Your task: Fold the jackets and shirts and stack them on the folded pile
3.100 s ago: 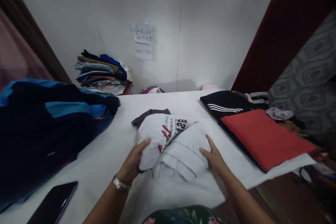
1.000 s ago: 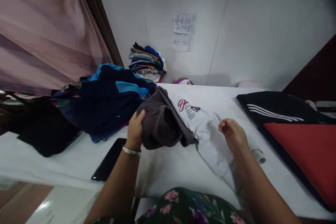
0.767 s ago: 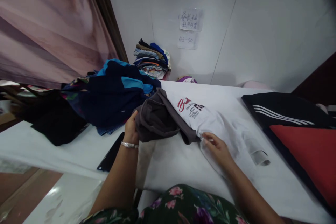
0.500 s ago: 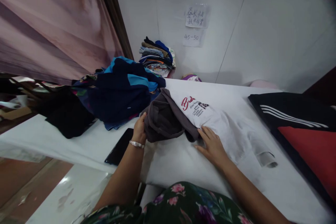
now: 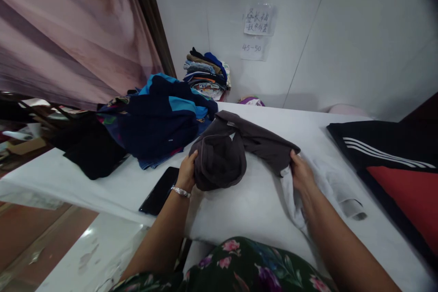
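Note:
A dark grey and white top (image 5: 263, 142), with a rounded part that looks like its hood (image 5: 222, 166), lies on the white-covered table (image 5: 239, 219). My left hand (image 5: 188, 171) grips the left edge of the rounded grey part. At the right end of the grey cloth, my right hand (image 5: 301, 171) is closed on the fabric, where white cloth hangs down below it. The white sleeve stretches off to the right and ends in a grey cuff (image 5: 354, 209). A black phone (image 5: 160, 191) lies just left of my left wrist.
Left of the top are a heap of navy and blue clothes (image 5: 160, 118) and a black garment (image 5: 91, 150). Folded clothes (image 5: 207, 75) are stacked by the wall. To the right lie black striped clothing (image 5: 383, 141) and a red piece (image 5: 407, 196). Handwritten papers (image 5: 258, 27) hang on the wall.
My right hand has moved right and pulled the grey cloth out over the white front, so the red print is now covered. My left hand keeps hold of the rounded grey part.

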`<state>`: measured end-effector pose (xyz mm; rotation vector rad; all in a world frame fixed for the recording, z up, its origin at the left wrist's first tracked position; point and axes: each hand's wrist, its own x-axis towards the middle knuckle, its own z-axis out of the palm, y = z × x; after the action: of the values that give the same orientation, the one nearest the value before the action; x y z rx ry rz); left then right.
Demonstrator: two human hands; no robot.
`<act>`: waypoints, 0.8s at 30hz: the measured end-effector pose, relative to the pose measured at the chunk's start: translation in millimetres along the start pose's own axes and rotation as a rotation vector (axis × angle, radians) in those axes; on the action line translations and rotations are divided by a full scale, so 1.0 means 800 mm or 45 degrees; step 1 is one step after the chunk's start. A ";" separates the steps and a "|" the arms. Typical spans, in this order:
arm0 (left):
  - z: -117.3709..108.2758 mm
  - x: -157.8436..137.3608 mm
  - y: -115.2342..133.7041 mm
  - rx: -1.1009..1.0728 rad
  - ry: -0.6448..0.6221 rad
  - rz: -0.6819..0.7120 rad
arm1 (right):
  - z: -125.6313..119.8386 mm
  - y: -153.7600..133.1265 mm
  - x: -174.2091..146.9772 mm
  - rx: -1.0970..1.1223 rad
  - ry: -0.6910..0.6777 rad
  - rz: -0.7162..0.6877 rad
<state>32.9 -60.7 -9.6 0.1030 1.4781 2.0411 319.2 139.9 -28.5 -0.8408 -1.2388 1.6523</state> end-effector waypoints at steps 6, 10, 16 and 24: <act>-0.012 0.011 -0.008 0.310 0.102 0.198 | 0.004 -0.004 -0.009 0.015 0.103 0.123; -0.003 -0.005 0.006 0.698 0.207 0.753 | 0.012 -0.010 -0.020 -0.084 0.079 0.058; 0.058 -0.094 -0.012 0.859 -0.516 0.743 | 0.020 -0.042 -0.020 -0.489 0.105 -0.157; 0.092 -0.110 -0.113 0.241 -0.721 -0.587 | 0.052 -0.132 -0.012 -0.344 0.166 -0.515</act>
<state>172.1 -27.0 -37.4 0.3504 1.1894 1.3535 312.3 127.9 84.2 -0.7814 -1.4493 1.1088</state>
